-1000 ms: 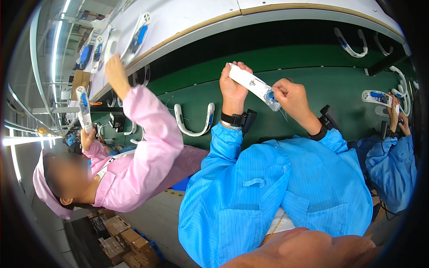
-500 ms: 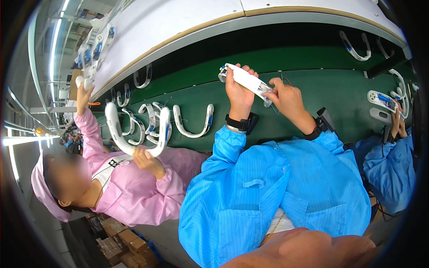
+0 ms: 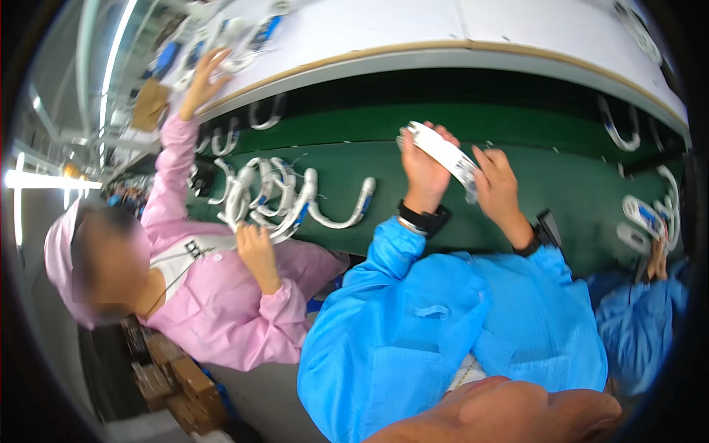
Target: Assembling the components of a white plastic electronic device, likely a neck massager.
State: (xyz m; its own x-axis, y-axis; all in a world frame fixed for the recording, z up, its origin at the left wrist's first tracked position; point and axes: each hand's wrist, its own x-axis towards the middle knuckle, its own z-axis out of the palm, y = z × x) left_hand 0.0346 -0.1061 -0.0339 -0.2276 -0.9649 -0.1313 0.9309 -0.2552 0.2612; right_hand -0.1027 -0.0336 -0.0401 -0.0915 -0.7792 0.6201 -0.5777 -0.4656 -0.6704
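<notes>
My left hand (image 3: 426,171) is wrapped round a white, slightly curved plastic housing (image 3: 441,150) and holds it tilted above the green bench. Small parts stick out at its upper left end. At the lower right end a clear or shiny piece (image 3: 470,184) shows, too blurred to make out. My right hand (image 3: 499,190) is at that end, thumb and bent fingers closed against it. To the left, on the bench, lies a white U-shaped housing (image 3: 343,221), with several similar ones beside it.
A white shelf (image 3: 384,26) with a wooden edge overhangs the bench (image 3: 546,177). On the left a person in pink (image 3: 221,310) holds a U-shaped housing and reaches onto the shelf. At right, another person's hands (image 3: 656,260) are near white parts (image 3: 641,215).
The view has shifted, so the scene sits lower and further right. My hands keep hold of the housing. The person in pink has lowered their U-shaped housing, and their raised hand now reaches over the shelf.
</notes>
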